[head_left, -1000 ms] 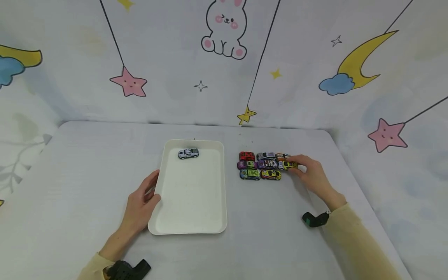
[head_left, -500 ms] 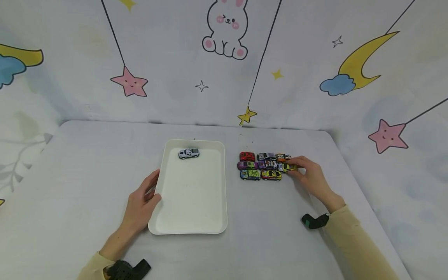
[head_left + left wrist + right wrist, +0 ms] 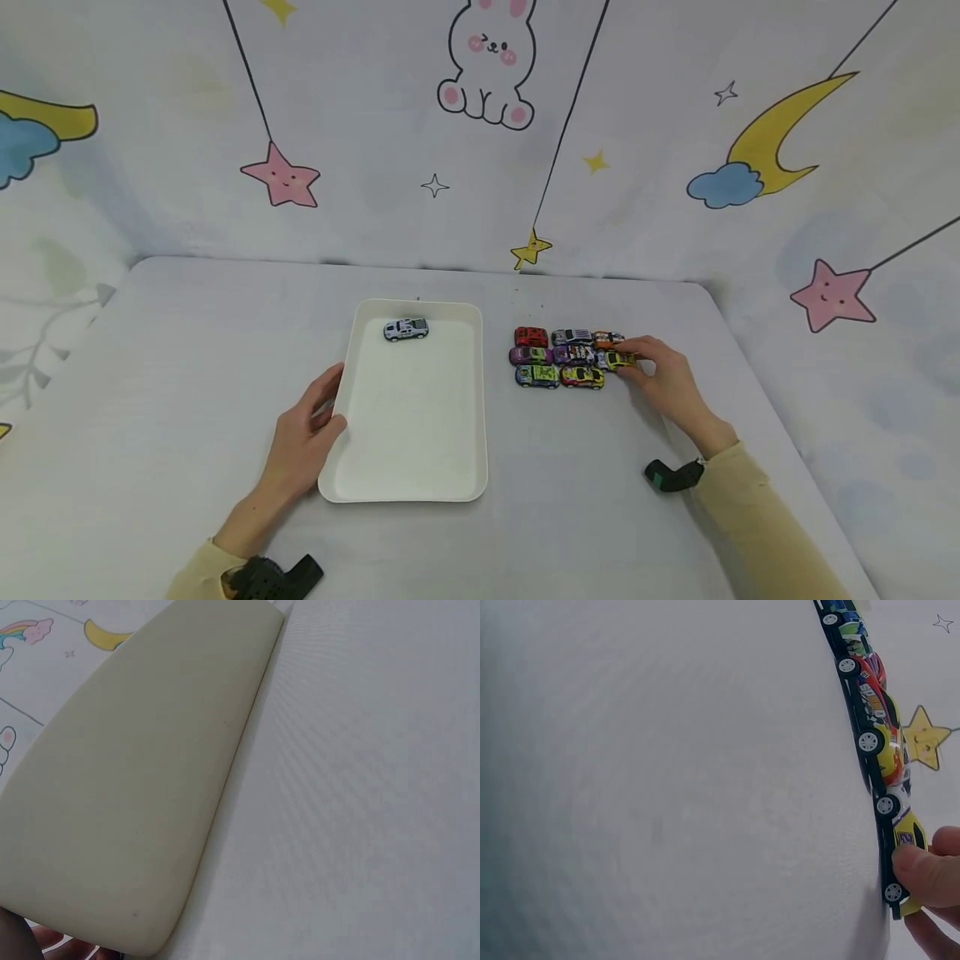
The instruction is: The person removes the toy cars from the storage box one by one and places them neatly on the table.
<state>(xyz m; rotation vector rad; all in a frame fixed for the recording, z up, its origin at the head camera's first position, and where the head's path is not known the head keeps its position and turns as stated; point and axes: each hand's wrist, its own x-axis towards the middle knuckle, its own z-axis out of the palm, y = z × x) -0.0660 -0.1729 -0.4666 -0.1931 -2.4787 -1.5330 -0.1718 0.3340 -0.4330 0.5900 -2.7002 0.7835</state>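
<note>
My left hand (image 3: 300, 442) grips the left rim of a white tray (image 3: 408, 417), its thumb at the edge. In the left wrist view the tray's outer wall (image 3: 135, 780) fills the left side, with fingers (image 3: 71, 949) partly showing at the bottom. One silver toy car (image 3: 406, 329) sits in the tray near its far end. To the right of the tray, my right hand (image 3: 667, 379) pinches a yellow toy car (image 3: 615, 360) at the right end of a tight cluster. The thumb (image 3: 922, 874) presses its side in the right wrist view.
Packed against the held car are several toy cars, among them a red one (image 3: 531, 337), a purple-green one (image 3: 530, 356), a green one (image 3: 537, 376) and a red-yellow one (image 3: 582, 377). A white cloth covers the table (image 3: 187, 350); a printed backdrop (image 3: 360, 125) rises behind it.
The yellow toy car in my right hand has shifted slightly toward me within the cluster. My left hand and the tray have stayed in place.
</note>
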